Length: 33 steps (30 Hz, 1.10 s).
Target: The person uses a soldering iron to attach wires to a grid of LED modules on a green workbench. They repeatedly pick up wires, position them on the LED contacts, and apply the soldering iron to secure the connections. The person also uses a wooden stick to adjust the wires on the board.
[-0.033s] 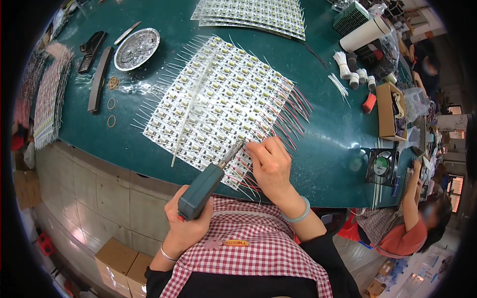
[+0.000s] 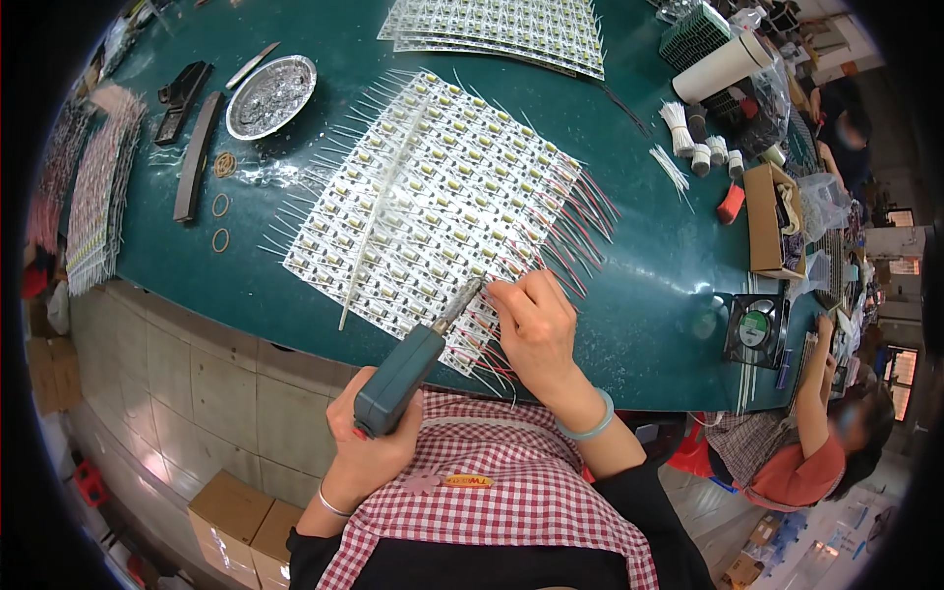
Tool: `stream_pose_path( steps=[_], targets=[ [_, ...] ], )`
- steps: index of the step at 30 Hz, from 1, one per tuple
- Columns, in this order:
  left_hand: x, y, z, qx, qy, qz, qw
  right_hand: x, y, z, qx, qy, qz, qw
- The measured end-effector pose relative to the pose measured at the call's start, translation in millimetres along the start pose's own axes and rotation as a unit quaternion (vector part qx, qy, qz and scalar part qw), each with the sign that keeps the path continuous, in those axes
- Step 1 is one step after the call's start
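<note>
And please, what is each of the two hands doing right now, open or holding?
Left hand: closed around the green gun-shaped tool.
Right hand: fingers closed by the tool's tip; whether they grip a wire cannot be told.

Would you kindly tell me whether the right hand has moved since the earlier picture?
No, I see no shift: the right hand is in the same place at the circuit-board panel, judged against the black fan.
</note>
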<state>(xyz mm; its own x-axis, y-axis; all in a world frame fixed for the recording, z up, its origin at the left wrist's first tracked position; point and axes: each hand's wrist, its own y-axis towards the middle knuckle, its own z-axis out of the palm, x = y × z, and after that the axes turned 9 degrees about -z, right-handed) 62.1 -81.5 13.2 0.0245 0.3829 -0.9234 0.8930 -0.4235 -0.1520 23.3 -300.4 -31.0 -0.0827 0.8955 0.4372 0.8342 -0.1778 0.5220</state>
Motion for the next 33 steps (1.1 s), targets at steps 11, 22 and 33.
stream_pose_path(
  steps=[11,22,33],
  targets=[
    [-3.1,-1.1,-1.5,-0.023,0.049,0.069,0.996,0.9,-0.2,0.6,-0.004,0.009,-0.004,1.000],
    [-3.1,-3.3,-1.4,-0.013,0.036,0.045,0.998,0.3,-0.6,0.9,-0.004,-0.001,0.007,1.000],
    [2.8,-5.8,4.2,-0.002,0.017,0.009,1.000,0.1,-0.6,1.7,-0.014,0.011,0.001,1.000]
  ],
)
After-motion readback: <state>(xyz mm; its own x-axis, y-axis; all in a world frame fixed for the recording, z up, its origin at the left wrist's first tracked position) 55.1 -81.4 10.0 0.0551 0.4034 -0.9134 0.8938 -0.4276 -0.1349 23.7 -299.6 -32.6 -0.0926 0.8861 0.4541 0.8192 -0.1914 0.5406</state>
